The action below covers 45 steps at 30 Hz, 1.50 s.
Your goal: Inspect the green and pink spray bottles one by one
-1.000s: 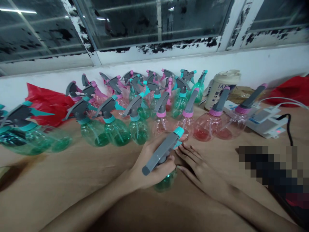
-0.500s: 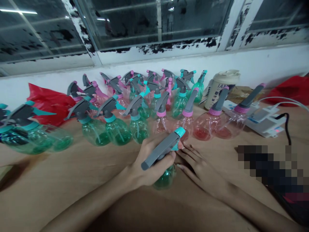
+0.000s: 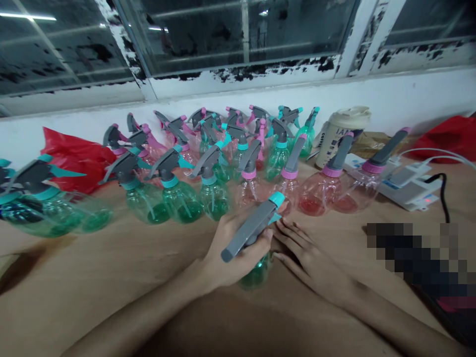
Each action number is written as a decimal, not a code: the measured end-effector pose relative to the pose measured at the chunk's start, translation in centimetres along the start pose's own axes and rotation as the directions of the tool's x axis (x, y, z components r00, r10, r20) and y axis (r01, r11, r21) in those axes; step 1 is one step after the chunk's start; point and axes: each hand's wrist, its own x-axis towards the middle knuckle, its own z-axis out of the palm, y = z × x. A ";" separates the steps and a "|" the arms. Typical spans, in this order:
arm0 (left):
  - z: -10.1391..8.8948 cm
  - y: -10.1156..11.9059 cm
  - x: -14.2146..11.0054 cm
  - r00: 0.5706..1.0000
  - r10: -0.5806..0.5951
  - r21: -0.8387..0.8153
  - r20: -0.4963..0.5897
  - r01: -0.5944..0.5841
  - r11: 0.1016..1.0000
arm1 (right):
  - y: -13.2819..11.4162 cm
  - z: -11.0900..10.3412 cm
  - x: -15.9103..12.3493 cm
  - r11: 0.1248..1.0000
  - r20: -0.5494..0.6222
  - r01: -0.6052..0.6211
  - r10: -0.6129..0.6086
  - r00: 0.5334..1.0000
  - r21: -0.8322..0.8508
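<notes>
My left hand (image 3: 231,253) is closed round the neck of a green spray bottle (image 3: 256,273) that stands on the wooden table. Its grey head with a turquoise nozzle and trigger points to the far right, above my fingers. The bottle's neck is hidden by the hand. To the right of it, my right hand (image 3: 307,258) lies on the table with the fingers stretched out and apart, holding nothing. Just beyond my hands stand a green spray bottle (image 3: 214,201) and a pink spray bottle (image 3: 248,190).
Several green and pink spray bottles crowd the table's back along the wall. A red plastic bag (image 3: 80,161) lies behind them at left. At right are a paper coffee cup (image 3: 340,136), a white power strip (image 3: 409,186) with cables and another red bag (image 3: 451,139).
The held bottle's head has shifted very slightly, and more of its trigger shows. My right fingertips have drawn a little away from the nozzle down to the table.
</notes>
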 end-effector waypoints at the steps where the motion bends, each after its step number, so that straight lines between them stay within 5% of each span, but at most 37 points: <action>1: 0.1 0.0 -0.1 1.000 0.003 0.003 -0.001 -0.003 1.000 | 0.0 0.0 0.0 1.000 -0.001 0.000 0.000 1.000 0.005; 29: -0.8 -0.6 0.3 0.984 0.156 -0.083 0.090 -0.149 0.985 | 0.1 0.1 -0.1 1.000 -0.006 0.016 -0.016 1.000 -0.006; 45: 0.0 -0.9 0.0 0.998 0.051 -0.104 0.029 -0.048 0.993 | 0.0 0.2 -0.1 0.999 -0.015 0.026 -0.026 1.000 -0.034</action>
